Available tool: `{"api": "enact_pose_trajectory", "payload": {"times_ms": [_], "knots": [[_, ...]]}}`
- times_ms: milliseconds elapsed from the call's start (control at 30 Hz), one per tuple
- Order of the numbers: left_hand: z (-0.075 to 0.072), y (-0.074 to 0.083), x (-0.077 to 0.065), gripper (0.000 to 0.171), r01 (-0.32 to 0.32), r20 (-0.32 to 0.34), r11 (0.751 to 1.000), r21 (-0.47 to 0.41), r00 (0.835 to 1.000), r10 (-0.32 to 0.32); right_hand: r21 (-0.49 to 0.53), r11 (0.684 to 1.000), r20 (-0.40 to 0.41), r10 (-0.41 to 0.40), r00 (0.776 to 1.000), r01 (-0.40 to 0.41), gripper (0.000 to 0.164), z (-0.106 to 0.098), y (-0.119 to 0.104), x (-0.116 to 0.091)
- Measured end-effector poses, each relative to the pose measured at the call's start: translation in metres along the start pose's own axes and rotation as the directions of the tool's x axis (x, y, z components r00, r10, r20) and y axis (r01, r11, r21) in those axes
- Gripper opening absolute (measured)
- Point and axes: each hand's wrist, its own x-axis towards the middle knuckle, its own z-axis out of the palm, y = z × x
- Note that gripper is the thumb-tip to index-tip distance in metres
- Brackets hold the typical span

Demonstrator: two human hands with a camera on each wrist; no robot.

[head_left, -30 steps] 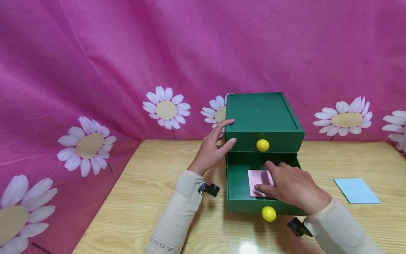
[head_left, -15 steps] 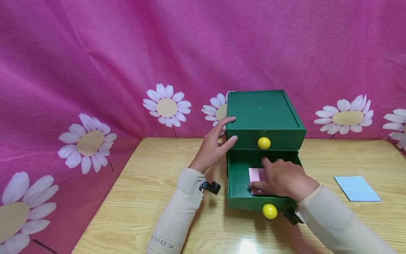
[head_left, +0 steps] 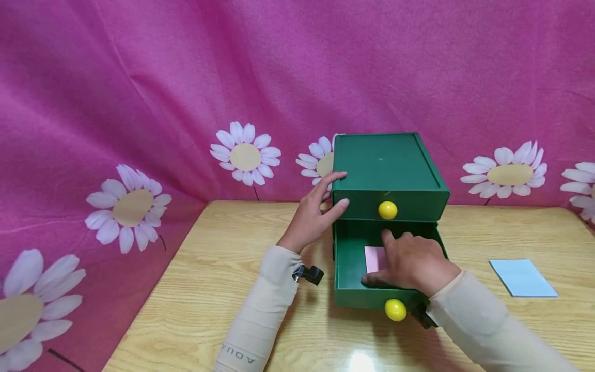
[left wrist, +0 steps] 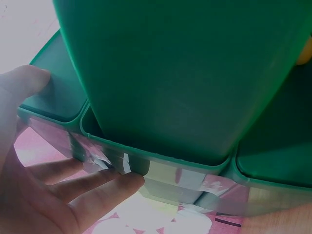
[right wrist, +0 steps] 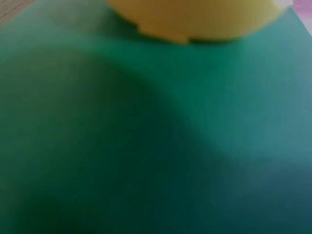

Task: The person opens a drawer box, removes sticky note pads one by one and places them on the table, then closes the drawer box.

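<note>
A green drawer unit stands on the table, its lower drawer pulled out and its upper one closed. In the lower drawer lies a pink paper pad, partly covered by my right hand. That hand reaches in with thumb and forefinger spread; its other fingers are hidden. My left hand rests against the unit's left side, thumb at the front corner. The left wrist view shows the left hand's fingers fairly straight along the side. Right wrist view: green plastic and a yellow knob.
A blue paper pad lies on the wooden table, right of the unit. Yellow round knobs stick out from the upper drawer and the lower drawer front. A pink cloth with white flowers hangs behind the table.
My right hand has moved left and deeper over the pink pad, covering more of it; its thumb has reached the pad's left edge. The left hand stays in place on the unit.
</note>
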Motion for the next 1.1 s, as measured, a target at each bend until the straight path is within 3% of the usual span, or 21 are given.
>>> {"api": "enact_pose_trajectory", "payload": {"times_ms": [233, 700, 1100], "knots": [[0.000, 0.001, 0.000, 0.053, 0.001, -0.007, 1.000, -0.008, 1.000, -0.001, -0.041, 0.999, -0.027, -0.030, 0.999, 0.028, 0.097, 0.001, 0.000, 0.000], [0.001, 0.002, 0.000, 0.053, -0.009, 0.006, 1.000, -0.030, 1.000, 0.009, 0.002, 0.989, -0.074, -0.150, 0.986, 0.150, 0.067, -0.001, 0.004, -0.004], [0.002, -0.001, 0.000, 0.055, -0.011, -0.004, 0.999, -0.032, 1.000, 0.010, 0.038, 0.981, -0.103, -0.185, 0.977, 0.190, 0.063, 0.002, 0.012, -0.006]]}}
